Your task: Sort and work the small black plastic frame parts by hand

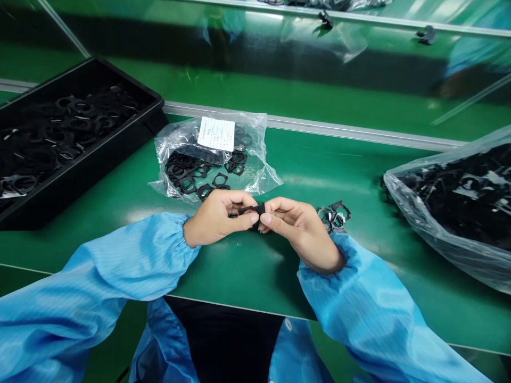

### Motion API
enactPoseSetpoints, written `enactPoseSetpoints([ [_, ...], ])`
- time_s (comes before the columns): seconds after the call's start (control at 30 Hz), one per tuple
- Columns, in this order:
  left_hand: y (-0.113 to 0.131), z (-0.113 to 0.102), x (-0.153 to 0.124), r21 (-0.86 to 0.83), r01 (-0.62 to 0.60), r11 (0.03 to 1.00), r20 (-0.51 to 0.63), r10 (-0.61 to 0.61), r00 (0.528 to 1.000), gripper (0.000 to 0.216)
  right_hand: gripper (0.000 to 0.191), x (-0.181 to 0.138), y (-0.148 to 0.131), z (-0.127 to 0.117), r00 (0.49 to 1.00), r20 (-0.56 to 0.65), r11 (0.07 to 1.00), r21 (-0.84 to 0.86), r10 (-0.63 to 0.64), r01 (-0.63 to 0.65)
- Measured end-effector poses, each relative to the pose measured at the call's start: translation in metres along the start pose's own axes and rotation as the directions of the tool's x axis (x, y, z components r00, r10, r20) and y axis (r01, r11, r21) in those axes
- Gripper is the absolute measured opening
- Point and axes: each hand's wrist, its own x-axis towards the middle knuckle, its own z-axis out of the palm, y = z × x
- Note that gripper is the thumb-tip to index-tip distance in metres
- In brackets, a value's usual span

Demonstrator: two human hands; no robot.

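Note:
My left hand [217,217] and my right hand [297,229] meet over the green table [255,266], both in blue sleeves. Between their pinched fingertips sits a small black plastic part [252,209], held by both hands; most of it is hidden by the fingers. Just right of my right hand lies a small cluster of black ring-shaped parts [334,215] on the table. Directly behind my hands lies an open clear bag [213,157] with a white label, holding several flat black frame-like parts.
A black tray [75,175] full of black parts stands at the left. A large clear bag [451,207] of black parts lies at the right. A metal rail [359,130] crosses behind, with another green surface beyond it.

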Motion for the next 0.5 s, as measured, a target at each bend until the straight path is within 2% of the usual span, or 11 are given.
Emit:
enactPoseSetpoints([
  [0.2,0.0004,0.0003,-0.0001,-0.012,-0.043,0.999,0.027,0.043,0.999,0.028,0.042,-0.0015,-0.0027,0.0019,1.0,0.014,1.0,-0.015,0.001,0.0],
  [0.33,-0.0021,0.002,0.0002,0.013,-0.043,0.999,-0.034,0.043,0.998,0.021,0.046,0.0007,-0.0006,0.0001,1.0,-0.012,0.999,-0.047,-0.01,0.01],
  [0.5,-0.0021,0.003,0.0002,0.014,-0.082,0.997,-0.037,0.082,0.996,0.011,0.044,0.0004,0.0023,0.0013,0.998,-0.035,0.993,-0.109,-0.052,0.047],
])
